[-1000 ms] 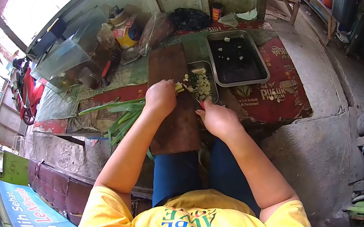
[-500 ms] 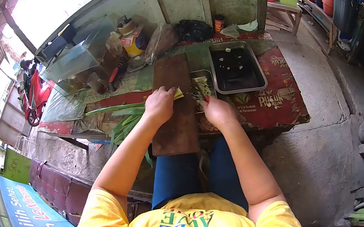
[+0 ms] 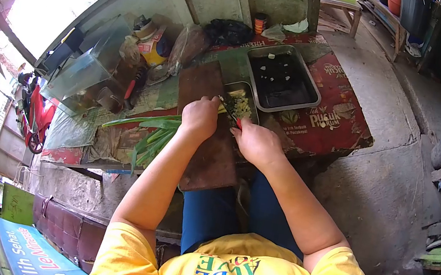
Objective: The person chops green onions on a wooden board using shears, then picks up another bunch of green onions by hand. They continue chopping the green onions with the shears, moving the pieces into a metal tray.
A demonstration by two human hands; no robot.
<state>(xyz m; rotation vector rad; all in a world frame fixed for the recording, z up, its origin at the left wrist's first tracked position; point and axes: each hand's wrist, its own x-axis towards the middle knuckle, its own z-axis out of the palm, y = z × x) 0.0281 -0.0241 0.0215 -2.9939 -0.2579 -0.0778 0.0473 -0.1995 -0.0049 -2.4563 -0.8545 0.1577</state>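
Note:
My left hand (image 3: pixel 200 118) is closed around a bunch of green onions (image 3: pixel 156 131), pressing it on the brown wooden cutting board (image 3: pixel 210 162). Long green leaves trail off to the left of the board. In my right hand (image 3: pixel 259 144) is a knife (image 3: pixel 239 122) with a red handle. Its dark blade points toward the cut end by my left fingers; whether it touches is too small to tell. Just right of the board sits a small metal tray (image 3: pixel 251 118) holding pale green chopped pieces (image 3: pixel 240 105).
A larger dark tray (image 3: pixel 314 99) with a few white bits stands at the back right. Behind the board lie plastic bags (image 3: pixel 189 46) and a black bag (image 3: pixel 229 33). A clear box (image 3: pixel 82 76) stands at the left, with a red-handled tool (image 3: pixel 130 89) beside it.
My left hand has shifted slightly right. The knife has swung from over the small tray toward the cut end of the green onions. The view has moved a little.

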